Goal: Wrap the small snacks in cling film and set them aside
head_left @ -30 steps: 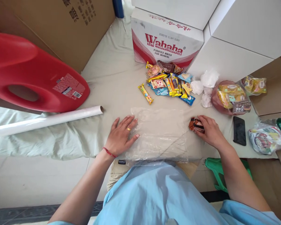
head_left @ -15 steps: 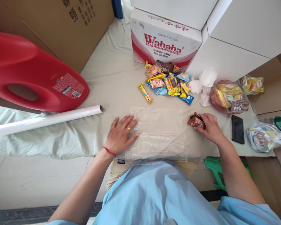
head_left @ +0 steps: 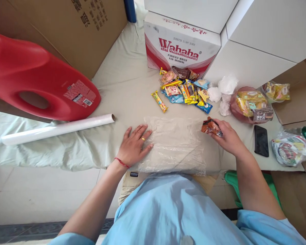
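Note:
Spread on the cloth in front of me is a sheet of clear plastic film [head_left: 175,146], slightly wrinkled. My left hand [head_left: 135,144] lies flat on its left edge with the fingers apart. At the right edge of the film, my right hand [head_left: 225,136] grips a brown snack packet [head_left: 210,126] between thumb and fingers. Beyond the film sits a pile of wrapped snacks [head_left: 183,90] in yellow, blue, brown and pink wrappers. A single yellow snack bar [head_left: 159,101] lies apart at the pile's front left.
A film roll [head_left: 58,129] and large red jug [head_left: 48,81] stand left. A Wahaba-style carton, printed Wahaha [head_left: 183,44], backs the snacks. Rightward are white crumpled bags [head_left: 226,86], a pink bowl [head_left: 236,110] of snacks, a phone [head_left: 261,141] and a green stool [head_left: 232,180].
My right hand has raised the brown packet a little and brought it slightly left, towards the film. My left hand stays flat on the film's edge. The whole view has shifted slightly.

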Demonstrator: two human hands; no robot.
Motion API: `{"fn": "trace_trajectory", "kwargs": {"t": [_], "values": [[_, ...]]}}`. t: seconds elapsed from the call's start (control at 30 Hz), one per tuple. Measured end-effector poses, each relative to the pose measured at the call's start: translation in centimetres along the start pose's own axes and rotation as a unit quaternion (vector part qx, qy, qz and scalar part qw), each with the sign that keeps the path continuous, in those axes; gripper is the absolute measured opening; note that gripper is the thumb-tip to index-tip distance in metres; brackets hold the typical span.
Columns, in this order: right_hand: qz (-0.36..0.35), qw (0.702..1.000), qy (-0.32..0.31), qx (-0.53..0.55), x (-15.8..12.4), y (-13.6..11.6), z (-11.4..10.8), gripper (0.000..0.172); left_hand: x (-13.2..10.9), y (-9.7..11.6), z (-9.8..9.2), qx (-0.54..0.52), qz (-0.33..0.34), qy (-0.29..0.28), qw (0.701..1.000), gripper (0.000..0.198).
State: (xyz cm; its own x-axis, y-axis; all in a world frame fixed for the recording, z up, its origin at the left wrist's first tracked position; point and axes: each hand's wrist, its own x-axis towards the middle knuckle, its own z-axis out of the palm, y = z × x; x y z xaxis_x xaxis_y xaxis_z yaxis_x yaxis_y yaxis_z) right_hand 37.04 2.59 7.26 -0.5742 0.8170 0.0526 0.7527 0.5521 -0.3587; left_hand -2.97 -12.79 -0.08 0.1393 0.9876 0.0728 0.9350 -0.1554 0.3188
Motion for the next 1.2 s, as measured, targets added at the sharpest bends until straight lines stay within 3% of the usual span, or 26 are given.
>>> {"fn": "trace_trajectory", "kwargs": {"t": [0.17, 0.33, 0.53, 0.77, 1.03, 1.2], "values": [[-0.137, 0.987, -0.076, 0.046, 2.2, -8.8, 2.4, 0.057, 0.0, 0.0, 0.0, 0.009, -0.002, -0.006, 1.000, 0.059], [-0.169, 0.978, -0.121, -0.012, 2.6, -13.1, 6.6, 0.057, 0.0, 0.1, -0.1, 0.004, 0.000, -0.009, 1.000, 0.060], [-0.160, 0.978, -0.131, 0.028, 1.7, -13.3, 7.8, 0.072, 0.0, 0.1, -0.1, 0.010, 0.004, -0.006, 1.000, 0.059], [-0.164, 0.977, -0.129, 0.052, 1.8, -13.3, 7.6, 0.056, -0.1, -0.2, 0.1, 0.013, 0.006, -0.008, 1.000, 0.059], [-0.148, 0.980, -0.132, -0.016, 1.8, -13.8, 8.3, 0.056, -0.1, 0.0, 0.0, -0.001, 0.006, 0.002, 1.000, 0.057], [-0.141, 0.985, -0.098, -0.029, 1.1, -13.5, 8.7, 0.057, -0.1, -0.1, 0.2, -0.001, 0.012, 0.009, 1.000, 0.058]]}}
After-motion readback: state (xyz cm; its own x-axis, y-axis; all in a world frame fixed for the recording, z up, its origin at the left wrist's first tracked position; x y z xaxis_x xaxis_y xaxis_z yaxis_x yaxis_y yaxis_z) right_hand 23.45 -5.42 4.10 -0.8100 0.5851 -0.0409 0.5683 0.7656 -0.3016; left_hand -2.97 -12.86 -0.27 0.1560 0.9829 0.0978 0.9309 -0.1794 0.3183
